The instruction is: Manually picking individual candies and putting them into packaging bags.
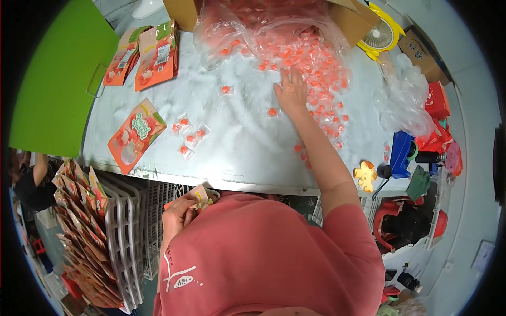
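Observation:
Close to my body, just below the table's front edge, my left hand (178, 215) is closed on an orange pouch (201, 195); my shirt hides part of it. Stretched across the table, my right hand (292, 94) has its fingers spread at the left side of a heap of small red-orange candies (321, 66) in clear wrappers. Whether its fingertips touch any candy I cannot tell. A single wrapped candy (272, 112) lies beside that hand. Left of the middle, a small group of wrapped candies (191, 138) lies next to a flat orange pouch (136, 136).
Two stacks of pouches (158, 55) stand at the back left, near a green panel (58, 79). Behind the heap is a large clear plastic bag (253, 26). A yellow fan (380, 32) and crumpled plastic (403, 95) are at right. Crates with many pouches (87, 242) stand lower left.

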A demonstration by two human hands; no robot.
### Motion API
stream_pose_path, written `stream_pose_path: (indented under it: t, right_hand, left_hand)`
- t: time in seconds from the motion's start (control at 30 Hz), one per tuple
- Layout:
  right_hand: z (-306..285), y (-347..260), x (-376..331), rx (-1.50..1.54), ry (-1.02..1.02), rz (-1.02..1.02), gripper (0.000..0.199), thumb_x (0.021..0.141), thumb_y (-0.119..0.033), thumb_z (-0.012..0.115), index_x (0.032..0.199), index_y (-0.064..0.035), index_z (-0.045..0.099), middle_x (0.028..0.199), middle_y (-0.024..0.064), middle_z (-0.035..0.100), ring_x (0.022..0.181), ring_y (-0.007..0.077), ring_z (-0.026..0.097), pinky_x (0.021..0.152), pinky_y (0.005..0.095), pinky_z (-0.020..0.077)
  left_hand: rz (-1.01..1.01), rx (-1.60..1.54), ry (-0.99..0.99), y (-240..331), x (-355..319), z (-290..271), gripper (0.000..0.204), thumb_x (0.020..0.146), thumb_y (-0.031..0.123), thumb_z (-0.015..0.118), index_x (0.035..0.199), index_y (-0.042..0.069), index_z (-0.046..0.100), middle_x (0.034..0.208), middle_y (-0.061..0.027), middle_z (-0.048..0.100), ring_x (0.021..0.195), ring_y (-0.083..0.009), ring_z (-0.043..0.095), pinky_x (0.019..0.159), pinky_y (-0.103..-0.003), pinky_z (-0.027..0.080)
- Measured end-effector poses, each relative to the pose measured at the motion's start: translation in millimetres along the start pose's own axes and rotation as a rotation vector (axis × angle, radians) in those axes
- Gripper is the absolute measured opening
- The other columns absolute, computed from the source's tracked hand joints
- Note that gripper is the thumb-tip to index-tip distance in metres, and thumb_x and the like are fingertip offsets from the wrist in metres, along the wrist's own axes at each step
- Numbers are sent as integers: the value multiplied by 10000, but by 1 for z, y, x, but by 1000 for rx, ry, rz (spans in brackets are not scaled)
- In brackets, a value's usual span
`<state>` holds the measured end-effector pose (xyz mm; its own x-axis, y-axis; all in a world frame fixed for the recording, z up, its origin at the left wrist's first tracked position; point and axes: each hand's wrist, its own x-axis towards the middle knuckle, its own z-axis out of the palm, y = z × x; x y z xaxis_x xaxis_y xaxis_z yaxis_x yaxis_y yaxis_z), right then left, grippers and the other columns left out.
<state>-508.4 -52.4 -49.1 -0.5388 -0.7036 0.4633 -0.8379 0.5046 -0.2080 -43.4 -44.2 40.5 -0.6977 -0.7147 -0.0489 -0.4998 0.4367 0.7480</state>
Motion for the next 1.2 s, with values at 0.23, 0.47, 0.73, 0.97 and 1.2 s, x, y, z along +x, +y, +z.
stream_pose_path:
  t: [0.23,0.47,0.73,0.97,1.2]
  right_hand:
    - [15,7,-11,51,-118,11,466,929,-222,585,1351,-29,539,1461,192,438,1377,386,379,1104,520,345]
    - [-2,-20,-41,196,-156,-35,370,931,-131,548,1277,-11,598,1372,198,534,1280,368,495,1072,470,405]
    - [-42,-12,-44,1022,88,430,274,988,-74,505,1197,1,666,1224,120,648,1188,218,588,1041,321,441]
    - [-28,-4,-48,826,112,301,276,953,-17,506,1175,-39,669,1193,156,636,1147,308,604,977,321,477]
    - [-6,-37,-39,336,84,-106,292,945,-165,608,1215,-62,654,1290,147,599,1232,329,550,1036,456,437]
  left_hand:
    - [59,28,42,0,-1,3,161,839,-58,627,961,21,694,1018,-152,712,900,-332,693,758,-366,546]
    - [37,-6,7,-4,-2,3,140,866,-49,631,980,0,694,997,-165,715,914,-331,693,804,-366,532]
    - [-15,-13,1,3,-5,0,149,870,-59,621,983,2,697,960,-155,711,890,-316,687,794,-364,528]
    - [-33,-19,-3,8,-4,1,127,887,-28,630,986,5,702,993,-163,718,919,-319,695,805,-362,534]
    - [-24,3,-3,6,-4,2,138,880,-32,632,992,11,702,1003,-163,718,932,-318,694,811,-363,534]
